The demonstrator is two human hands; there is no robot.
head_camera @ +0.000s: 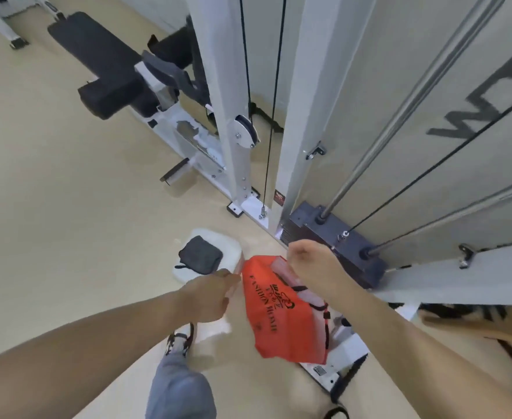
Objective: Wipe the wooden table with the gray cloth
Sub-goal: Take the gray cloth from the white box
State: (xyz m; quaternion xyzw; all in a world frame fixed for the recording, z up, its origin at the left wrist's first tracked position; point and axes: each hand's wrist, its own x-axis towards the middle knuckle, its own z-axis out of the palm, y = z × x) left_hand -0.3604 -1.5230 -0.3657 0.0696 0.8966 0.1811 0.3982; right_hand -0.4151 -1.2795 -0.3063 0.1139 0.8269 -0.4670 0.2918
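Head view: at lower centre both hands hold an orange bag (282,313) up; the left hand (209,297) pinches its left edge, the right hand (312,261) is curled closed on its top. The gray cloth (200,254) lies folded on a white block (233,246) just left of the bag.

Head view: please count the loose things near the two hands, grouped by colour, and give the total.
Orange: 1, the bag, held by left hand and right hand.
Dark gray: 1, the folded cloth.
White: 1, the pad under the cloth.
Total: 3
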